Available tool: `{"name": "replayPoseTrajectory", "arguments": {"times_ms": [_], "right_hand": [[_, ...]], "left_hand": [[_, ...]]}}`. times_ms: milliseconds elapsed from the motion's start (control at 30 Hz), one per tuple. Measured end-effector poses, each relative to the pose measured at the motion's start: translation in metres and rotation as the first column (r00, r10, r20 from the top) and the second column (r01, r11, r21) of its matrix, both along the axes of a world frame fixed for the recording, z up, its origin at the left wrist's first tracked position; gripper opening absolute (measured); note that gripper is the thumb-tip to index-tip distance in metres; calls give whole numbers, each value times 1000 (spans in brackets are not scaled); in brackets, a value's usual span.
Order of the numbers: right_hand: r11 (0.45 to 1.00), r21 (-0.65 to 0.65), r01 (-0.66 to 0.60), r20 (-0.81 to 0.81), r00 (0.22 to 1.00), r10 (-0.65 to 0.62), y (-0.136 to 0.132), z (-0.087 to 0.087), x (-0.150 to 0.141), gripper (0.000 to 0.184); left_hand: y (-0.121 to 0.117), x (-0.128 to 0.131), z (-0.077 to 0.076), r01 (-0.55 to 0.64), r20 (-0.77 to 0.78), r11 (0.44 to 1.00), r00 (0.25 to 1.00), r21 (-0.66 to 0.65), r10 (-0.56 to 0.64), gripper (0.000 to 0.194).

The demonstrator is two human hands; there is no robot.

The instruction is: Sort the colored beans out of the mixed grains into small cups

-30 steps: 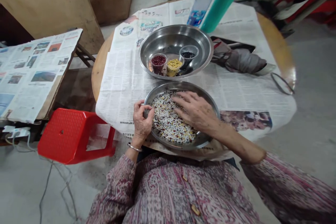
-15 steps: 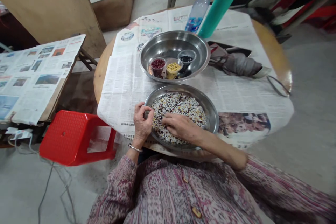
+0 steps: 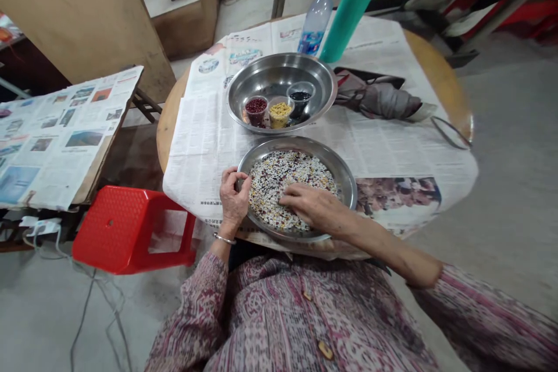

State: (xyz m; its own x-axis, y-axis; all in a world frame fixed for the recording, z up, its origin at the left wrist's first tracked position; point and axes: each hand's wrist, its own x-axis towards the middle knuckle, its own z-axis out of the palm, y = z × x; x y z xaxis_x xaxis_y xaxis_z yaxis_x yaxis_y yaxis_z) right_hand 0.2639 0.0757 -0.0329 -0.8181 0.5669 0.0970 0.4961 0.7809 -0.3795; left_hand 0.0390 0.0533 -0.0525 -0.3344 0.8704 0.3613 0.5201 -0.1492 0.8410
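Observation:
A wide steel basin (image 3: 351, 186) stands near the table's front edge, its floor covered with mixed white, dark and yellow grains and beans (image 3: 288, 177). At its left rim my left hand (image 3: 234, 195) is closed, thumb and forefinger curled together; what they hold is hidden. Over the mix, my right hand (image 3: 316, 206) reaches in with its fingers pinched down at the grains, and anything between them is too small to name. Behind sits a second steel basin (image 3: 248, 78) with a cup of red beans (image 3: 256, 107), a cup of yellow beans (image 3: 279, 113) and a cup of black beans (image 3: 300, 99).
Newspaper (image 3: 196, 145) covers the round table. A water bottle (image 3: 316, 20) and a green bottle (image 3: 351, 14) stand at the back, with a folded grey umbrella (image 3: 383, 99) to the right. A red plastic stool (image 3: 117, 226) is on the floor at left, beside a newspaper-covered table (image 3: 52, 133).
My right hand has shifted a little to the right over the grains, fingers still pinched. My left hand stays at the rim. The whole view has shifted slightly.

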Motion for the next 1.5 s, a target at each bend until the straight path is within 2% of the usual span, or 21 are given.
{"name": "replayPoseTrajectory", "arguments": {"times_ms": [133, 233, 333, 433, 500, 567, 667, 733, 867, 1033, 1133, 1233, 1333, 1400, 1500], "right_hand": [[952, 84, 294, -47, 955, -291, 28, -5, 2, 32], [907, 94, 412, -86, 911, -405, 34, -1, -11, 33], [935, 60, 349, -122, 932, -340, 24, 0, -35, 46], [991, 13, 131, -128, 983, -128, 9, 0, -54, 26], [999, -29, 14, -91, 996, -16, 3, -1, -56, 19], [999, -39, 13, -21, 1000, -14, 3, 0, -46, 22], [988, 27, 153, 68, 986, -154, 10, 4, -19, 24], [979, 54, 195, 65, 978, -199, 13, 10, 3, 24], [992, 50, 112, 2, 994, -113, 4, 19, 30, 17], [995, -91, -38, 72, 996, 45, -16, 11, 23, 20], [998, -54, 22, 21, 1000, -20, -8, 7, 11, 26], [986, 41, 163, -36, 986, -162, 12, 8, -1, 33], [932, 105, 346, -30, 938, -344, 30, 7, -13, 36], [898, 121, 424, -13, 905, -426, 36, 4, -25, 42], [917, 116, 381, -29, 925, -380, 37, 0, -47, 50]], "left_hand": [[1, 0, -2, 12, 7, 999, 1000, 31, -12, 7], [1, -1, -2, 17, 6, 999, 1000, 45, -17, 7], [1, -1, -2, 19, 6, 999, 1000, 49, -19, 8], [0, -1, -1, 19, -6, 999, 1000, 45, -19, 8], [0, -2, -1, 19, -13, 998, 1000, 52, -19, 8], [1, -2, -2, 19, -10, 998, 1000, 62, -18, 9], [2, -1, -3, 18, -4, 997, 1000, 73, -18, 10], [2, -1, -3, 19, -1, 997, 1000, 71, -19, 10], [2, -1, -2, 16, 3, 998, 1000, 58, -16, 10], [2, 1, -1, 20, 16, 998, 1000, 56, -21, 11], [2, 1, -1, 21, 5, 998, 1000, 54, -21, 12], [2, 1, -2, 21, 1, 998, 1000, 59, -21, 12], [2, 2, -1, 23, 16, 997, 1000, 71, -24, 12], [1, 2, -1, 31, 21, 997, 999, 78, -32, 12], [1, 2, 0, 37, 19, 996, 999, 84, -38, 12]]}}
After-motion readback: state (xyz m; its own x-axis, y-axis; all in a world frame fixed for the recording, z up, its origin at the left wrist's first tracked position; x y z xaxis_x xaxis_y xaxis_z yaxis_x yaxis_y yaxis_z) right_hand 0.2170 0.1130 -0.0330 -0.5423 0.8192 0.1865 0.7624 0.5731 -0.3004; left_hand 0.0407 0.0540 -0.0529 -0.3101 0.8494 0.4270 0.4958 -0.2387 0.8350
